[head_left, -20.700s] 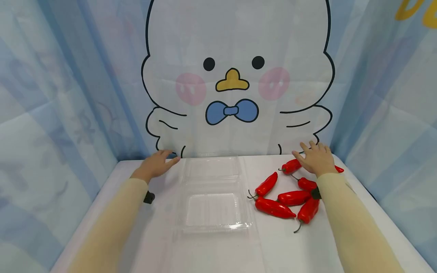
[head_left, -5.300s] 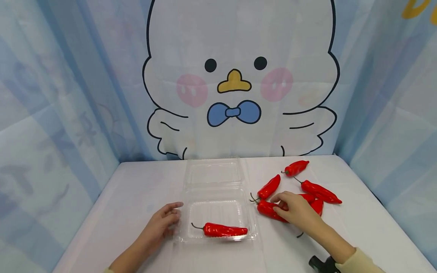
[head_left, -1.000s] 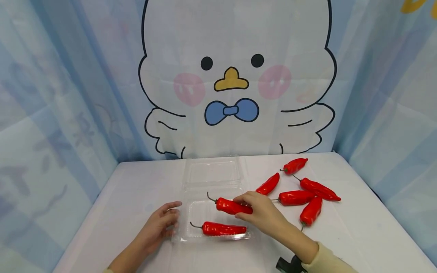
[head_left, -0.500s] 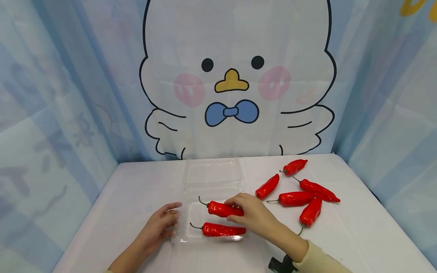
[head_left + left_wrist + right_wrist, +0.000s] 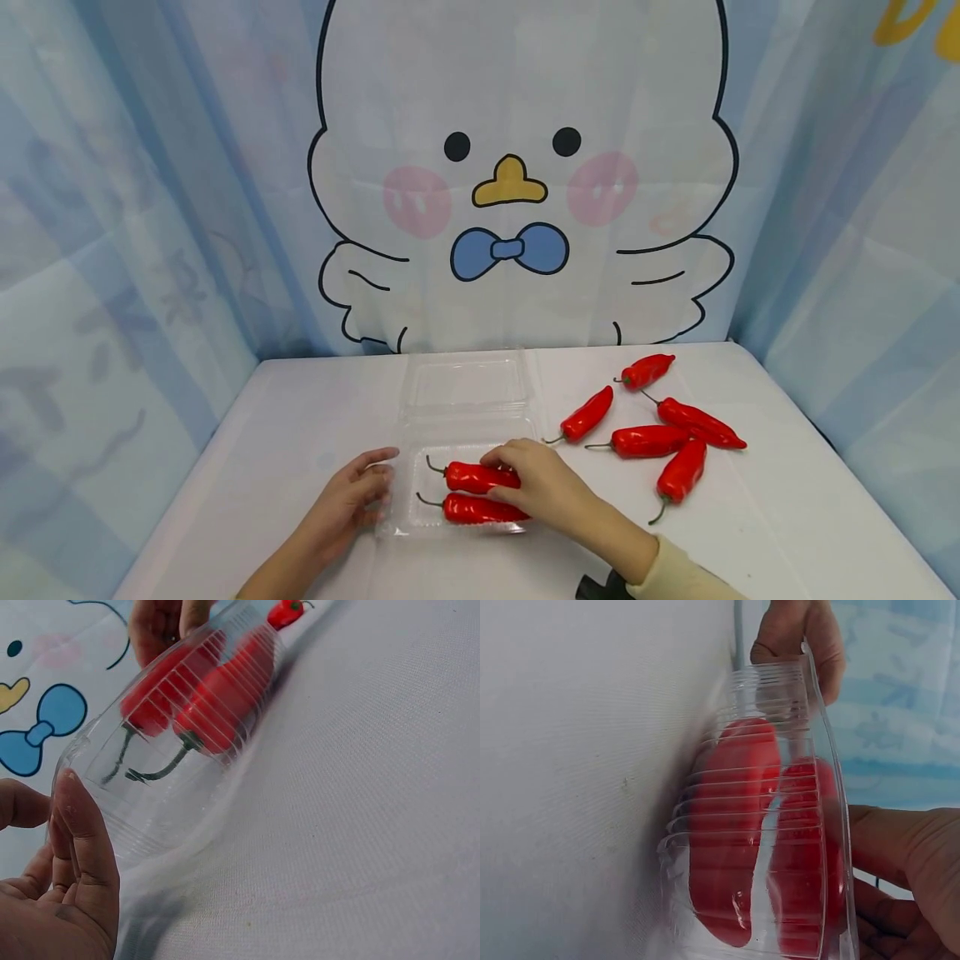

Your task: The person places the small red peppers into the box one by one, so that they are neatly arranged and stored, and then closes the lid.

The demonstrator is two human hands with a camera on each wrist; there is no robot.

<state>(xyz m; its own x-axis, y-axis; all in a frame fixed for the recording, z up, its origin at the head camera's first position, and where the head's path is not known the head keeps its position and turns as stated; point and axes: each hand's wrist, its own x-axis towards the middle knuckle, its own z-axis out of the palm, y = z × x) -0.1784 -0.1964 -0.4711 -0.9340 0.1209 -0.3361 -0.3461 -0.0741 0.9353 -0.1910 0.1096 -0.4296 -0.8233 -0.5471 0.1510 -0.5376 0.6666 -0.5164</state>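
The glossy pepper (image 5: 468, 477) sank into ribbed plastic (image 5: 468, 429).

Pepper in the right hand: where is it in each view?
Head: held pepper, just below centre, behind the other boxed pepper.
Left wrist: held pepper, upper left, the left one of the pair.
Right wrist: held pepper, right of centre, the right one of the pair.
Shared landmark: clear container around both.

Hands (image 5: 79, 896) at a clear container (image 5: 150, 814), two red peppers (image 5: 217, 705) inside, white cloth (image 5: 360, 795).
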